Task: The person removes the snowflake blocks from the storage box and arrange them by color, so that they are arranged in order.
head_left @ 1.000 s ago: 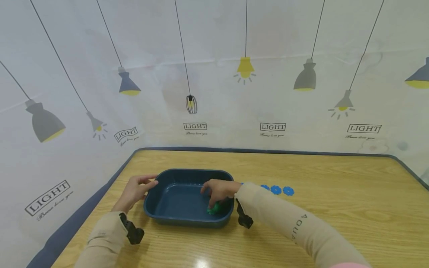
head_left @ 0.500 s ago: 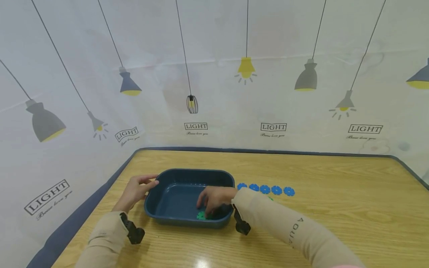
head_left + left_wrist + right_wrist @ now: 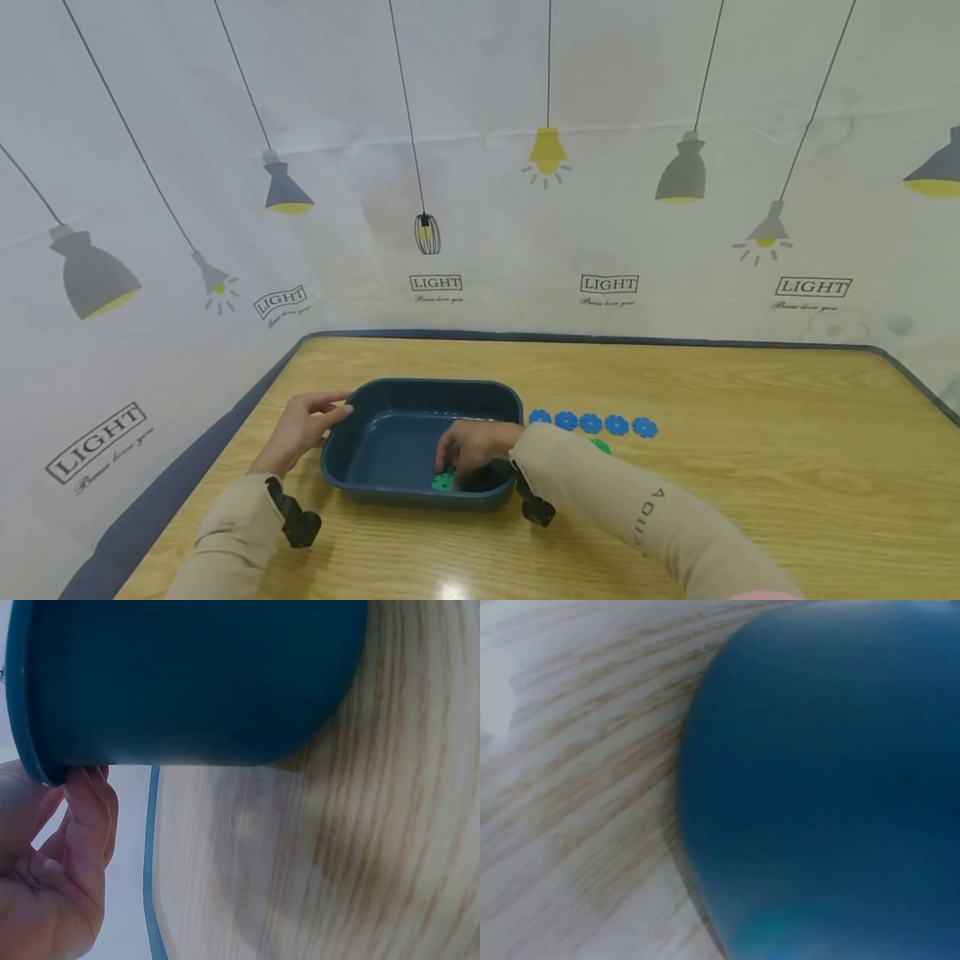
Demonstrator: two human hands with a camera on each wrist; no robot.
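Observation:
My left hand (image 3: 303, 429) grips the left end of a dark blue rectangular tub (image 3: 390, 450); in the left wrist view the fingers (image 3: 90, 817) bend up under its rim. Inside the tub, at its right side, my right hand (image 3: 476, 446) reaches down with bent fingers. A green flower-shaped plastic disc (image 3: 442, 482) shows right at its fingertips; I cannot tell whether they pinch it. The tub's outer wall (image 3: 817, 772) fills most of the right wrist view and hides that hand.
Several blue flower-shaped discs (image 3: 591, 423) lie in a row on the wooden table (image 3: 750, 467), right of the tub. Another green disc (image 3: 601, 447) lies just in front of the row, partly covered by the right sleeve (image 3: 600, 475). A lamp-printed white sheet (image 3: 480, 200) hangs behind.
My right hand has shifted left and lower inside the tub, and the green disc shows farther left. The blue row and the green disc outside came out from behind the sleeve. My left hand stays put.

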